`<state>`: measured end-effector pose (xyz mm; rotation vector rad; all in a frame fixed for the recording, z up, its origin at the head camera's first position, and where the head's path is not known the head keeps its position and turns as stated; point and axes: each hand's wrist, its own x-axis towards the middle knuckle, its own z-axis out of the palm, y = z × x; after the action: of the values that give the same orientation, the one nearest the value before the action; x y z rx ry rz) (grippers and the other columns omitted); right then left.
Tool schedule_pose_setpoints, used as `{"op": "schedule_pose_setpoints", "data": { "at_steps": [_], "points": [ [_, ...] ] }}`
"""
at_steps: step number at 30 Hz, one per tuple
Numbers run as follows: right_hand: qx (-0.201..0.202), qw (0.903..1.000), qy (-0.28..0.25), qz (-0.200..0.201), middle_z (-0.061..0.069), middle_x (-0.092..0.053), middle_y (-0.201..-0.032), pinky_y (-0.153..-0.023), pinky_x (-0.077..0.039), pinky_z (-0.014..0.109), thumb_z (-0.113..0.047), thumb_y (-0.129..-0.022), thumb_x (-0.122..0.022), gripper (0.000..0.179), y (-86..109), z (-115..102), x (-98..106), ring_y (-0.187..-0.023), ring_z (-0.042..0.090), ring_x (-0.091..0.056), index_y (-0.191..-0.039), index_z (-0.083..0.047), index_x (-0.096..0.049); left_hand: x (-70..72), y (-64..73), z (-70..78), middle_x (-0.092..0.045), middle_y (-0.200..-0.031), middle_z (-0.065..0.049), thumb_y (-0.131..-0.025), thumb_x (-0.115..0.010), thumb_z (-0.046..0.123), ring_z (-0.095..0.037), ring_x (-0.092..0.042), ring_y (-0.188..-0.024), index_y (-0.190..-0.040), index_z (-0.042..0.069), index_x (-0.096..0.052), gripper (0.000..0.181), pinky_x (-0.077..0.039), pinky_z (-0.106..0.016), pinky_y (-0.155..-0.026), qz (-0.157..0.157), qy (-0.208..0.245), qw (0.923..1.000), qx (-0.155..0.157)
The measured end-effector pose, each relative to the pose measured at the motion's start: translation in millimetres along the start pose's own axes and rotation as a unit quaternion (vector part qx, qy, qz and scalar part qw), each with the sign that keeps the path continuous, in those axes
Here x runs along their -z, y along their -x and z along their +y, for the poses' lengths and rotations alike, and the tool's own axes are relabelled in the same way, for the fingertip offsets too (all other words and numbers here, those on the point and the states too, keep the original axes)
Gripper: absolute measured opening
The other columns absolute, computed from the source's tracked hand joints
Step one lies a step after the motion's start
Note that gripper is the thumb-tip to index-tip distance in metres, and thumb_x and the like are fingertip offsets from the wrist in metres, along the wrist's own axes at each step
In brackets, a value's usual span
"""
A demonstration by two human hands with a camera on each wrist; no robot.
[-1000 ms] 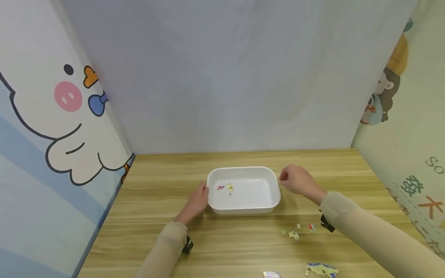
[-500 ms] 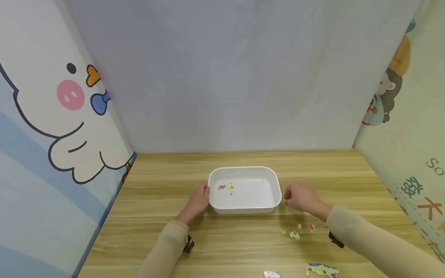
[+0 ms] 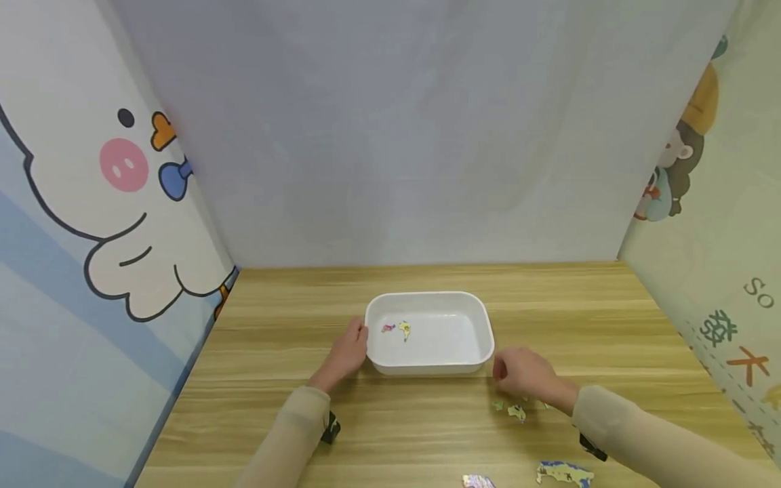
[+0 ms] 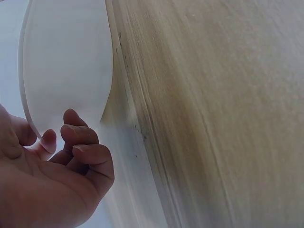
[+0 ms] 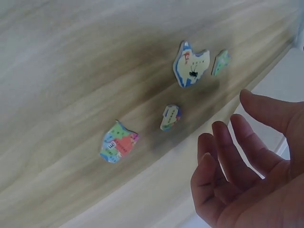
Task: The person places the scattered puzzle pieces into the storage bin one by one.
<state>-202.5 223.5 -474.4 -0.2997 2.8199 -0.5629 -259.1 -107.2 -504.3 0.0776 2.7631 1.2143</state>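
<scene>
My left hand (image 3: 348, 349) holds the left end of a white rectangular tray (image 3: 430, 370), thumb and fingers at its rim (image 4: 23, 85). Inside the tray, toward its left side, lie a small pink map puzzle piece (image 3: 388, 328) and a yellow one (image 3: 405, 330). Beyond the tray's front right corner, my right hand (image 3: 526, 374) hovers low, its fingers (image 5: 223, 137) loosely bent with nothing between them. Below it on the table are a cream-and-blue puzzle piece (image 5: 192, 65), a green piece (image 5: 221, 62), a small pale piece (image 5: 171, 117) and a red-and-green piece (image 5: 118, 142).
Two larger pieces lie near the front of the wooden table (image 3: 274, 298): a yellow-and-blue one (image 3: 565, 473) and a pinkish one (image 3: 478, 481), cut off by the frame. A grey-white curtain (image 3: 390, 135) closes off the back, with printed panels at both sides.
My right hand has come down from beside the tray's right end toward the small pieces, now covering some of them in the head view. My left hand keeps its hold on the tray.
</scene>
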Motion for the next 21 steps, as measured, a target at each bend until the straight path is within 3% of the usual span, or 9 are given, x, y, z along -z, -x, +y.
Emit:
{"op": "schedule_pose_setpoints", "data": {
  "at_steps": [6,9,15,18,21],
  "points": [
    [-0.014,0.9992,-0.018,-0.032,-0.002,-0.058,-0.069,-0.058,-0.045,0.032,-0.012,-0.066,-0.077,0.015,6.9,-1,-2,-0.063,0.015,-0.052,-0.073,-0.013,-0.064,-1.0,-0.4,-0.3,-0.049,-0.075,-0.007,-0.101,-0.033,0.024,-0.020,-0.046,-0.063,-0.098,0.011,-0.044,0.017,-0.037,-0.030,-0.053,0.000,0.006,1.0000,0.000],
    [-0.002,0.9988,-0.019,-0.045,-0.002,-0.060,-0.070,-0.061,-0.046,0.033,-0.011,-0.061,-0.081,0.020,9.2,0,-3,-0.065,0.015,-0.052,-0.073,-0.012,-0.065,-0.8,-0.3,-0.7,-0.049,-0.075,-0.007,-0.101,-0.033,0.025,-0.020,-0.046,-0.063,-0.098,0.011,-0.044,0.018,-0.038,-0.029,-0.054,-0.003,0.009,1.0000,0.003],
    [0.069,0.9957,-0.028,-0.056,-0.003,-0.061,-0.072,-0.065,-0.045,0.033,-0.010,-0.052,-0.086,0.028,9.5,5,-7,-0.068,0.014,-0.051,-0.072,-0.011,-0.066,-0.8,-0.4,-0.6,-0.048,-0.077,-0.007,-0.101,-0.032,0.025,-0.020,-0.046,-0.064,-0.098,0.012,-0.043,0.017,-0.038,-0.029,-0.054,-0.004,0.009,0.9999,0.008],
    [0.113,0.9915,-0.027,-0.057,-0.004,-0.061,-0.070,-0.064,-0.045,0.030,-0.010,-0.051,-0.086,0.028,8.2,8,-10,-0.066,0.012,-0.051,-0.071,-0.011,-0.067,-1.0,-0.5,-0.8,-0.048,-0.077,-0.008,-0.101,-0.032,0.025,-0.020,-0.046,-0.063,-0.098,0.011,-0.042,0.017,-0.037,-0.030,-0.053,-0.005,0.006,0.9999,0.007],
    [0.130,0.9897,-0.016,-0.058,-0.004,-0.060,-0.071,-0.064,-0.045,0.029,-0.010,-0.053,-0.086,0.026,8.0,9,-15,-0.067,0.011,-0.050,-0.070,-0.012,-0.067,-2.0,-0.8,-1.2,-0.048,-0.077,-0.008,-0.101,-0.032,0.025,-0.020,-0.046,-0.063,-0.099,0.011,-0.043,0.017,-0.037,-0.029,-0.054,-0.006,0.005,0.9999,0.008]
  ]
}}
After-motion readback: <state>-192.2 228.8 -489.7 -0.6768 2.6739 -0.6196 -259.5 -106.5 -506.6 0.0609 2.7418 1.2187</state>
